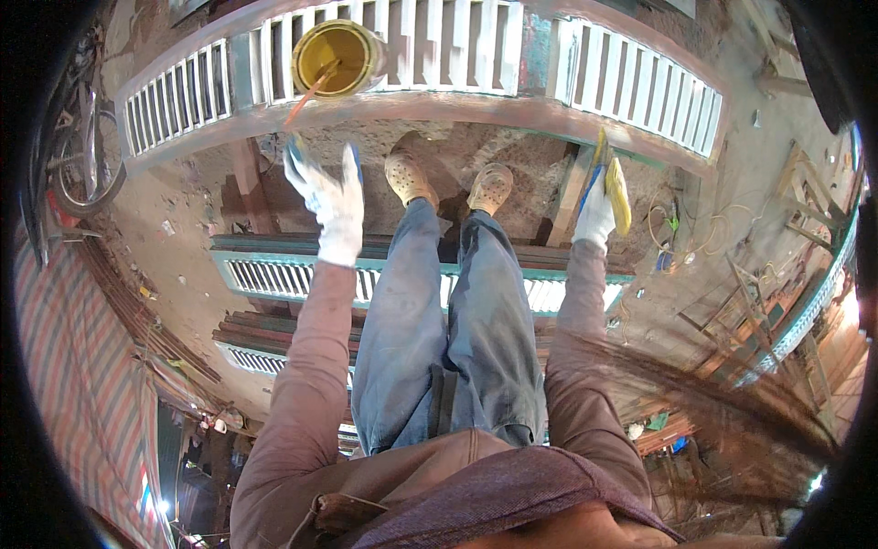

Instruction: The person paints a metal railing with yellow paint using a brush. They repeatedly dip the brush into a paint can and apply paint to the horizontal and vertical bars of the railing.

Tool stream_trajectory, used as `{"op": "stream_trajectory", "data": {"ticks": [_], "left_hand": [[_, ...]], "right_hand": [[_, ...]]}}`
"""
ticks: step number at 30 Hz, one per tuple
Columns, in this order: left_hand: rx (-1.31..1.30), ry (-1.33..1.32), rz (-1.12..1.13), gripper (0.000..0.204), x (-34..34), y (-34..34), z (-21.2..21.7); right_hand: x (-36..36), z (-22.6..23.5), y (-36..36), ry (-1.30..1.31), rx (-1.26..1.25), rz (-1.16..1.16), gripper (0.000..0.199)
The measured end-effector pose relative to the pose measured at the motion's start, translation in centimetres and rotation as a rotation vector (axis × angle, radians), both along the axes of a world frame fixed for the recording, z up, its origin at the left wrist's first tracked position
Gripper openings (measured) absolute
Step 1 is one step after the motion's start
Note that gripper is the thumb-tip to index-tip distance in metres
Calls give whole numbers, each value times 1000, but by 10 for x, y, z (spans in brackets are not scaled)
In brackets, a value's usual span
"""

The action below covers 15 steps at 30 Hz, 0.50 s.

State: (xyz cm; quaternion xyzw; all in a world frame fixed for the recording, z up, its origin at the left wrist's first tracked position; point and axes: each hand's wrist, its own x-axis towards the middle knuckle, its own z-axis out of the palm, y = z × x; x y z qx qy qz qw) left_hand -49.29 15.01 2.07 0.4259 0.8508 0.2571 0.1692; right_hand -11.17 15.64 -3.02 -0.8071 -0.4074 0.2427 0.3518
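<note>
Workpiece: one long slatted panel (457, 108), set in front of the worker at the top of the view, bowed by the lens. The panel carries three banks of slats, the middle bank being the widest. Slat finish: white, with dark gaps between. Frame finish: uneven; the near rail is a dull reddish brown with paler streaks, and the uprights between the banks show blue-green patches. Wooden supports (249, 183) stand below the near rail.

Container: a yellow bucket (364, 57), resting on the left part of the middle bank. A thin orange-red stick (317, 90) leans out of it across the near rail; the kind of tool at its lower end cannot be told.

Left hand (327, 194): white glove with blue on the fingers, near the near rail below the bucket. Grip: spread, thumb apart from the fingers, holding nothing.

Right hand (596, 206): similar glove, at the right part of the near rail. Grip: closed on a long yellow piece (621, 197); exact finger positions are hidden, and contact with the rail cannot be told.

Nearer the worker's legs: a second slatted panel (320, 282), white slats in a blue-green frame, beside dark boards (261, 328)
</note>
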Motion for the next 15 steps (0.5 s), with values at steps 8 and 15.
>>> {"op": "stream_trajectory", "data": {"ticks": [8,15], "left_hand": [[-429,27,-218,71,67,-145,-12],[-660,3,-440,56,101,-168,-3]], "right_hand": [[-29,-30,30,-507,-183,454,20],[-31,-23,9,-368,29,407,20]]}}
